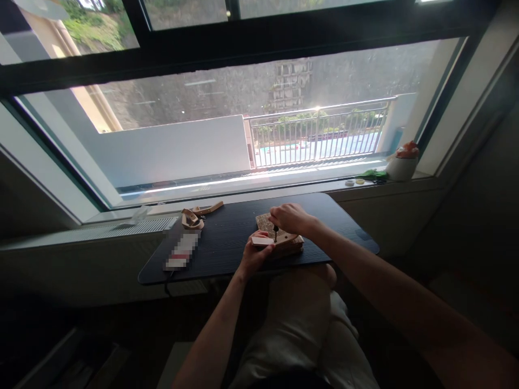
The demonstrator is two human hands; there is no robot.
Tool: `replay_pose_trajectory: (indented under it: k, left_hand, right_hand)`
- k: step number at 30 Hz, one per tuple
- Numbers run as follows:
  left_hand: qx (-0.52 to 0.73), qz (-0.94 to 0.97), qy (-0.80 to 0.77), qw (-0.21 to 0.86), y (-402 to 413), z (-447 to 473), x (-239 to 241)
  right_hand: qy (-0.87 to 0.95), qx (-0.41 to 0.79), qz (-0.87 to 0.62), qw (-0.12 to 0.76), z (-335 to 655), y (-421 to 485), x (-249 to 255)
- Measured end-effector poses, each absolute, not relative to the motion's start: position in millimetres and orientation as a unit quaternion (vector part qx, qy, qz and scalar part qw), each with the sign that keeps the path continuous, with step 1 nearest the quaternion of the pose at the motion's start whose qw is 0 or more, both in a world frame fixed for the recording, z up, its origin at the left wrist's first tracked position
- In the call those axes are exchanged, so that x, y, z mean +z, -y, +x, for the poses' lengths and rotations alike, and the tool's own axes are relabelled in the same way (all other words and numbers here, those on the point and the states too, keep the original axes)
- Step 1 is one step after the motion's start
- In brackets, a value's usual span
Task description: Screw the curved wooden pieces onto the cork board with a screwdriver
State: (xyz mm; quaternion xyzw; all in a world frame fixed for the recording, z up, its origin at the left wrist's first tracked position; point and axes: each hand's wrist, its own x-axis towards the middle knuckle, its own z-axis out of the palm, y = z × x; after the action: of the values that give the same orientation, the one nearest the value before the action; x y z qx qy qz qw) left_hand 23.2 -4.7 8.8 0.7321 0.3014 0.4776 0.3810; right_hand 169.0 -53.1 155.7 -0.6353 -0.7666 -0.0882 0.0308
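A flat wooden board piece (284, 240) lies on the dark tabletop (227, 243) in front of me. My right hand (291, 217) is closed round a small dark-handled tool (275, 232) that stands upright with its tip on the wood. My left hand (256, 255) grips the near left edge of the wooden piece, with a small white part (261, 241) under the thumb.
Loose wooden parts (198, 215) lie at the table's far left. A blurred flat packet (181, 251) lies near the left edge. A white pot (400, 165) and small items sit on the window sill at right. My knee (300, 302) is under the table.
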Motion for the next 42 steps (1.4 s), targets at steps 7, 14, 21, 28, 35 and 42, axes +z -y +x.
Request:
replay_pose_trajectory:
  k: [7,14,21,28,35,42]
  left_hand:
    - [0.479,0.739,-0.298,0.369,1.1,23.3,5.0]
    - [0.482,0.732,-0.295,0.381,1.2,23.5,2.5]
    - [0.488,0.748,-0.282,0.352,-4.7,23.5,-3.3]
    - [0.476,0.742,-0.298,0.367,0.3,22.8,4.2]
    - [0.477,0.739,-0.296,0.372,1.0,22.7,5.5]
    - [0.479,0.742,-0.294,0.366,0.6,23.4,4.9]
  right_hand:
    - [0.746,-0.089,-0.659,0.021,163.7,50.9,160.2]
    - [0.775,-0.086,-0.626,0.006,168.2,56.2,163.4]
    - [0.750,-0.086,-0.655,0.001,164.7,46.0,158.2]
    - [0.759,-0.083,-0.645,-0.003,163.9,54.0,174.3]
    - [0.779,-0.069,-0.623,0.019,162.9,50.6,162.5]
    - [0.725,-0.073,-0.684,0.037,155.0,44.3,154.3]
